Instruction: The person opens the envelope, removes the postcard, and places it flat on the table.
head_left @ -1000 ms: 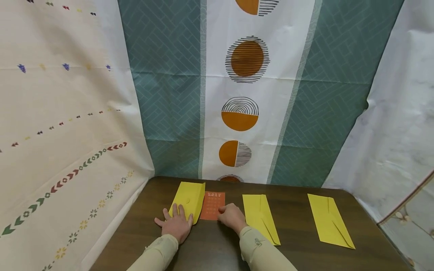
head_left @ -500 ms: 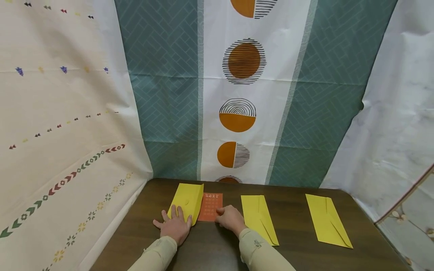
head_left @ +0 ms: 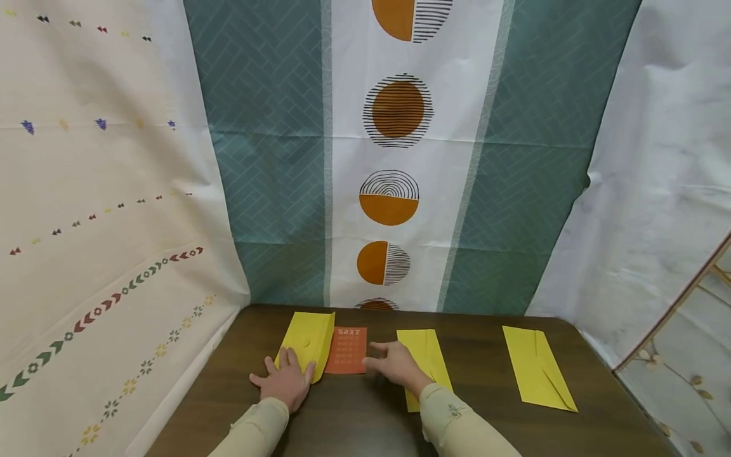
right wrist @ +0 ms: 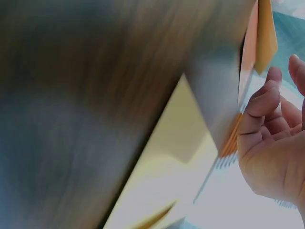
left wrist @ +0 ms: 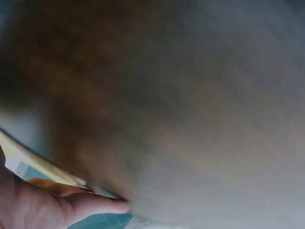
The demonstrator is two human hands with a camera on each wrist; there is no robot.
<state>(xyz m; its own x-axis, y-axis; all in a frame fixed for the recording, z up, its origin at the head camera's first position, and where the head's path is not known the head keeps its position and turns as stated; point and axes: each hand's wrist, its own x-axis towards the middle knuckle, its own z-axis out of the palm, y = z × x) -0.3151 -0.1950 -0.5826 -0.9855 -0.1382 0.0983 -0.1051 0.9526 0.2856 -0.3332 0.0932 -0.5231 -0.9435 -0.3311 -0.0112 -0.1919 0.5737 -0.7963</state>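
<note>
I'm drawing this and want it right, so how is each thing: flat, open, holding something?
Left envelope, lying down, its right-hand strip looks lifted
Red card, flat, writing up
Middle envelope, flat, partly hidden
Right envelope, flat, seams showing
Left grip, fingers spread, resting on the left envelope
Right grip, holding nothing, thumb and finger apart
Green-and-white cloth, hanging, creased

Screened-off spot, kind of room unclear: patterned cloths [head_left: 268, 158] hanging round three sides of dark wood-look table [head_left: 354, 412].
</note>
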